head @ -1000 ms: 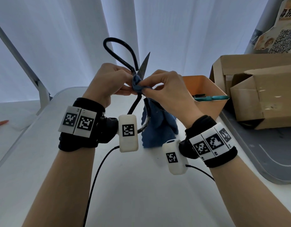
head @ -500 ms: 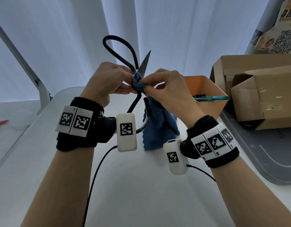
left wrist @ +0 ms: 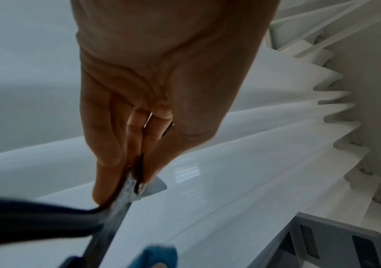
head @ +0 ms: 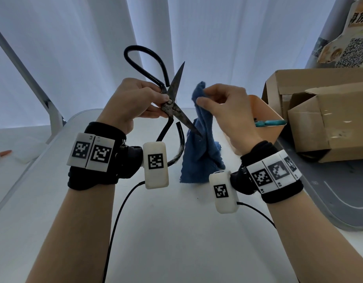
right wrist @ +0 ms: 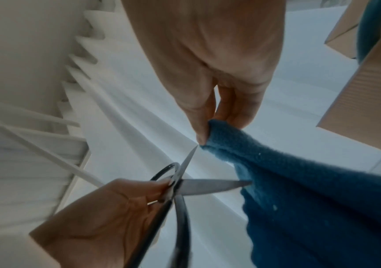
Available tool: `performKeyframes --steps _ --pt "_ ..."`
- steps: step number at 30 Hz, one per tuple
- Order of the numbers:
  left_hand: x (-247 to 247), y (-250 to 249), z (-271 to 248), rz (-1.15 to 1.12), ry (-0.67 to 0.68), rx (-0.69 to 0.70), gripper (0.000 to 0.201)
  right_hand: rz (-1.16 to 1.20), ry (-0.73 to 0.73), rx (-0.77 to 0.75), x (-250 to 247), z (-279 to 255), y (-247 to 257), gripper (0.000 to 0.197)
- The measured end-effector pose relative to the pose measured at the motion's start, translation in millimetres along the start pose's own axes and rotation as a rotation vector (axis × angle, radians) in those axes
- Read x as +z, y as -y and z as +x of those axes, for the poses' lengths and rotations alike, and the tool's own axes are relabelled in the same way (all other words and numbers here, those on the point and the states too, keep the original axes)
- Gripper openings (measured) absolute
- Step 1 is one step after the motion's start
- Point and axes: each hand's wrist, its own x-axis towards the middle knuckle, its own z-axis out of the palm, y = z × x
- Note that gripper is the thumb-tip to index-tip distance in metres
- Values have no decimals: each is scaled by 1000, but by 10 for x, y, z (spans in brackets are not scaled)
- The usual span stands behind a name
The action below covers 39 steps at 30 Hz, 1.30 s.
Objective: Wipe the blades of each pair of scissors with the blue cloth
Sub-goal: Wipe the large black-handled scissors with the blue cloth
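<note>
Large black iron scissors (head: 172, 99) with big loop handles are held up in front of me, blades spread wide. My left hand (head: 135, 103) pinches them at the pivot, thumb and fingers on either side (left wrist: 136, 174). One blade points up, the other down to the right, its tip against the blue cloth (head: 201, 144). My right hand (head: 223, 107) pinches the cloth's top corner (right wrist: 217, 134) a short way right of the blades; the rest of the cloth hangs down to the white table (head: 176, 231). The scissors (right wrist: 185, 185) and the left hand (right wrist: 107, 208) also show in the right wrist view.
An orange bin (head: 264, 117) behind my right hand holds teal-handled scissors (head: 268, 123). Cardboard boxes (head: 323, 115) stand on a grey tray (head: 329, 201) at the right. Cables (head: 115, 221) trail from both wrist devices. An orange-tipped item (head: 3, 154) lies far left.
The right hand has pulled the cloth off the pivot area and moved right. The scissors' blades, previously covered by cloth and fingers, are now bare and spread.
</note>
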Motion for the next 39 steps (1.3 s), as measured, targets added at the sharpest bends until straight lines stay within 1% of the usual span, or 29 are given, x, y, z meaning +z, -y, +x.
performKeyframes --steps 3,8,10,13,18,20,22,25,27,30,35,39 --pt "-19 1 3 13 -10 3 17 4 -93 51 -35 45 -51 15" --pt "-8 0 5 41 -7 12 15 -44 -166 94 -52 73 -71 20" --pt "-5 1 10 48 -11 13 14 -27 -199 101 -47 65 -67 19" --pt "8 2 12 53 -10 20 13 89 -219 121 -15 61 -56 14" --pt "37 11 13 58 -6 36 12 197 -75 115 79 31 -3 11" --pt "44 16 16 58 -9 37 13 135 -34 98 103 2 5 13" --pt "38 19 21 55 -12 36 13 48 -22 84 103 -16 2 14" --pt "28 18 24 60 -9 35 12 0 -39 73 62 -15 -9 10" --pt "28 14 19 62 -4 35 11 46 -38 82 44 -17 5 9" --pt "47 8 5 68 7 39 8 131 -12 44 47 -43 77 14" --pt "63 -2 4 74 22 29 14 135 216 -86 111 -123 176 18" --pt "44 -5 10 51 -11 7 16 -75 344 -148 125 -161 216 24"
